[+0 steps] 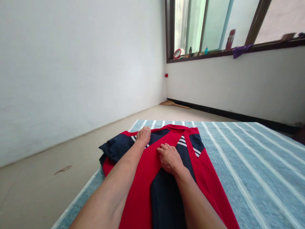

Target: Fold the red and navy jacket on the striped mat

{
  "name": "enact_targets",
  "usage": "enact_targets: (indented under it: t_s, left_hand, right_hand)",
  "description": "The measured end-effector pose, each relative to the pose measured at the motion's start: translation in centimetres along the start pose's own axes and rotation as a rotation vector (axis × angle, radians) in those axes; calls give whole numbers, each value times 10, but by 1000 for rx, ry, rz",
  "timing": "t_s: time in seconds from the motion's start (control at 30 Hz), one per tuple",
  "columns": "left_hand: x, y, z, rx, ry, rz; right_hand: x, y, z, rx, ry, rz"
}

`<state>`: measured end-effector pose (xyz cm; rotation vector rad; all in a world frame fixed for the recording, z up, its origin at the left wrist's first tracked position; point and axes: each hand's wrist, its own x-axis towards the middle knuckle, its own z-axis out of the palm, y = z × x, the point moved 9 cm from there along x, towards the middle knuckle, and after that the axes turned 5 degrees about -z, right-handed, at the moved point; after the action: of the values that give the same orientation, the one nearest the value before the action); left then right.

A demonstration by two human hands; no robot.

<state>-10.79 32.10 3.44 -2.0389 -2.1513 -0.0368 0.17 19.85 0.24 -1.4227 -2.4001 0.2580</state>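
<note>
Bare forearms (pixel 200 203) reach along the red-and-navy tracksuit top (pixel 145 171), stretched lengthwise from me on the striped sheet's (pixel 240 165) left side. My left hand (pixel 144 135) is nearer the sheet's far edge, grip unclear; my right hand (pixel 169 158) lies palm-down, loosely spread.

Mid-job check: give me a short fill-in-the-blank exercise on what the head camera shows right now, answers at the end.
1. Besides navy and white, the garment shows the colour ____.
2. The stripes on the blue cover are ____.
3. Of the left hand and the right hand, the one nearer the garment's far edge is the ____.
4. The cloth draped over the windowsill is ____.

Missing words: red; white; left; purple.
</note>
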Motion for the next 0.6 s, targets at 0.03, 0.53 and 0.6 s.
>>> enact_targets:
  t_s: [0.03, 0.53, 0.6]
  left_hand:
    - [0, -1, 0, -1, 1, 2]
    - [21, -34, 4, 47, -195, -66]
    - [22, -36, 5, 52, -204, -62]
  right_hand:
    - [0, 0, 0, -2, -3, 1]
    - [-1, 3, -1, 3, 36, 20]
    - [-1, 2, -2, -1, 50, 12]
